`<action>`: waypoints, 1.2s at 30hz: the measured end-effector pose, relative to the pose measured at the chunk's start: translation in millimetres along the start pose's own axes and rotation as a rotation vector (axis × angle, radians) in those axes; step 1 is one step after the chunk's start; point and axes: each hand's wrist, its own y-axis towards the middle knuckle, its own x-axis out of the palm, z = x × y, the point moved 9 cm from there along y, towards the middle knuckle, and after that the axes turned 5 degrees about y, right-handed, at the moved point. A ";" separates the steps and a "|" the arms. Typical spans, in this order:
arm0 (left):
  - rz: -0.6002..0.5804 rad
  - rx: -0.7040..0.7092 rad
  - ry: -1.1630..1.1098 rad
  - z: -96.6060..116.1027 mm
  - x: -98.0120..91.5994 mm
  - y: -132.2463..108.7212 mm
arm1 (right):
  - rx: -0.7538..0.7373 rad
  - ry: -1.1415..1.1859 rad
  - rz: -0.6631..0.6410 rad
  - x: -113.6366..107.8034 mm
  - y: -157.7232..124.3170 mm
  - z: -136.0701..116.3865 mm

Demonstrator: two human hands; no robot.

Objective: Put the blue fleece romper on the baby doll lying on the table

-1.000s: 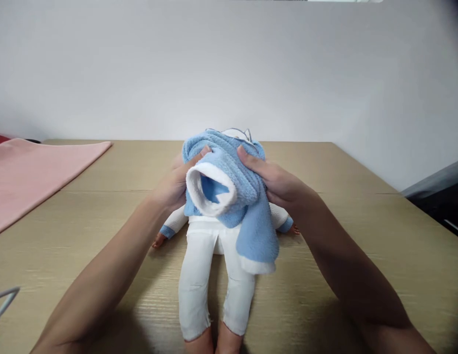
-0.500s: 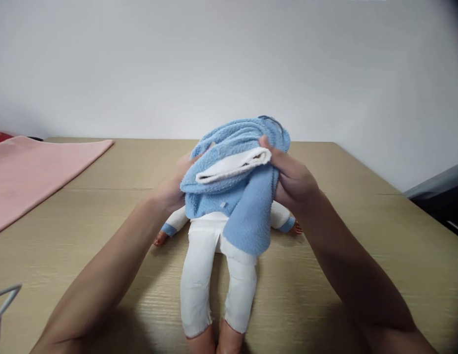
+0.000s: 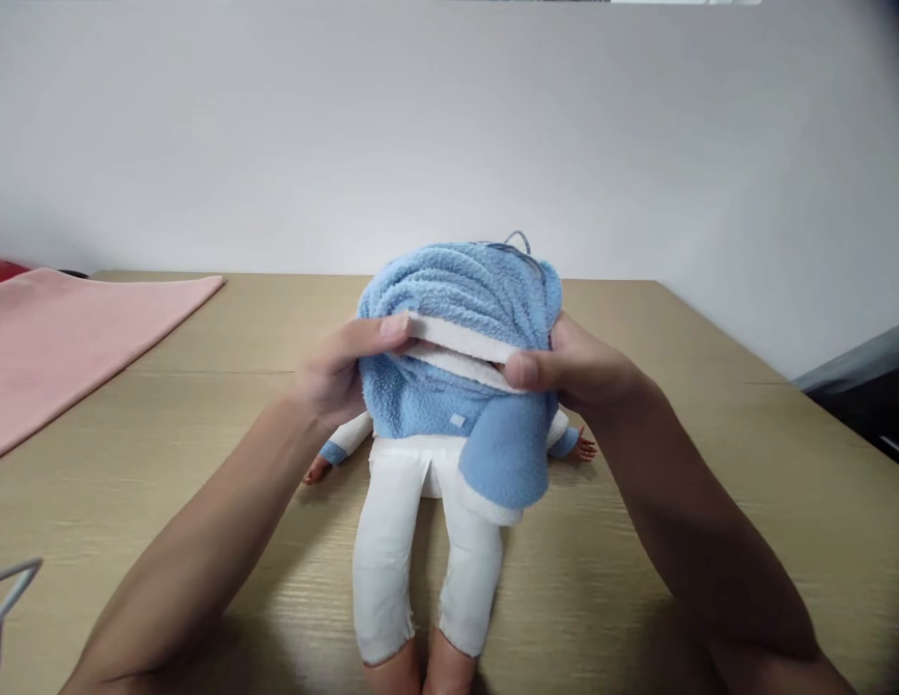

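A blue fleece doll garment [image 3: 456, 280] with a drawstring and white trim is bunched between my hands, above the doll's middle. My left hand [image 3: 348, 357] grips its left side, thumb lying on the white cuff [image 3: 467, 338]. On the other side my right hand [image 3: 579, 362] pinches the cuff's right end with the thumb, so a narrow opening shows. One tube of the garment with a white hem [image 3: 503, 463] hangs over the doll's thigh. The doll [image 3: 391, 541] lies on its back, white cloth legs toward me and arms spread. Its head and chest are hidden behind the garment.
The wooden table [image 3: 710, 463] reaches back to a pale wall. A pink cloth [image 3: 72, 338] lies at the left, with something red [image 3: 4, 270] behind it. A white wire shape [image 3: 11, 603] shows at the lower left, a dark object [image 3: 869, 405] beyond the right edge.
Both thumbs have shifted onto the white cuff, which has turned to face me and spread wider. The garment and its hanging tube have moved slightly right. The doll's legs have stayed put.
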 end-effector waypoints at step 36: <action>0.425 -0.370 0.336 -32.1 40.6 -175.5 | 0.469 -0.031 -0.220 101.1 -71.6 80.7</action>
